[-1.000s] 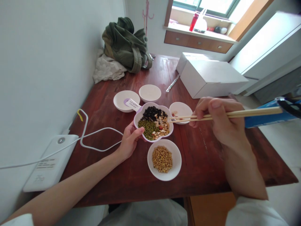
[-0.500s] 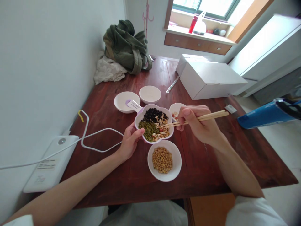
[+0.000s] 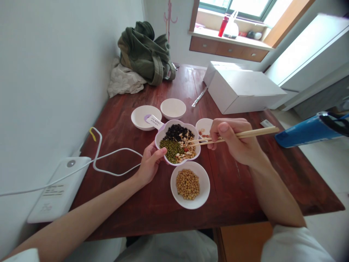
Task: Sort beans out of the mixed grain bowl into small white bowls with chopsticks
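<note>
The left hand curls around the near-left rim of a flower-shaped bowl, thumb on its edge and fingers under it, steadying it on the dark red wooden table. That bowl holds a sorted-looking mix — black beans at the back, green beans at the front left, pale and reddish bits at the front right — and a lilac tag sticks out from its far-left side. The right hand is closed around a pair of wooden chopsticks, held nearly level, their tips close together and reaching over the bowl's right edge above the pale bits; whether anything is pinched between the tips is too small to tell. Just behind the chopsticks, touching the flower bowl's right side, sits a small white dish with a few reddish pieces in it. Directly in front of the flower bowl stands a white bowl of yellow soybeans. Two more white dishes lie just beyond the flower bowl, side by side. Further off — a white box at the far right, a green bag in the far corner, and a white device with its cable along the left wall.
</note>
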Demonstrator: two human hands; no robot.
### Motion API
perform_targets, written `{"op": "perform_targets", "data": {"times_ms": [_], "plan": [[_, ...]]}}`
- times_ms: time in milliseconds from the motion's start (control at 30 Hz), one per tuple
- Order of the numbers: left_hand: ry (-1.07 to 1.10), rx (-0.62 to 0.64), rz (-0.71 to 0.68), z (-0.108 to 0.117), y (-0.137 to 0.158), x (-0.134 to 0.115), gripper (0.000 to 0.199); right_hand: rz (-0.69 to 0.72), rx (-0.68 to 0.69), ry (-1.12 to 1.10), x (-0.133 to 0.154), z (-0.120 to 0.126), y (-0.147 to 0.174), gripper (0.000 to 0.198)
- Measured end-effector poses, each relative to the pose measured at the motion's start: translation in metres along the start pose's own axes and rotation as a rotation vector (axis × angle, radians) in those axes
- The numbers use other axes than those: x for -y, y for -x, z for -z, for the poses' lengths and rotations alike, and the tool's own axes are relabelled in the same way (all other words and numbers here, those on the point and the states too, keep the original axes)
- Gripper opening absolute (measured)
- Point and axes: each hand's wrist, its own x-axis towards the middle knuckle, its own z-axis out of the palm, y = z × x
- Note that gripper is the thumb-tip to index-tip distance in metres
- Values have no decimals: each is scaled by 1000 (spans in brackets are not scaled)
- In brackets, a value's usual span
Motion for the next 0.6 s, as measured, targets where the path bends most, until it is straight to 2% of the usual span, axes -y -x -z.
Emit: {"op": "perform_targets", "data": {"times_ms": [233, 433, 533, 600], "plan": [[-10, 6, -3, 1, -1, 1, 54, 12, -10, -8, -12, -9, 2, 56], [-18, 1, -8, 1, -2, 1, 58, 16, -41, 5, -7, -10, 1, 60], [-27, 10, -12, 2, -3, 2, 55, 12, -111, 9, -1, -5, 3, 62], [-31, 7, -29, 2, -4, 3, 54, 38, -212, -6, 2, 1, 4, 61]]}}
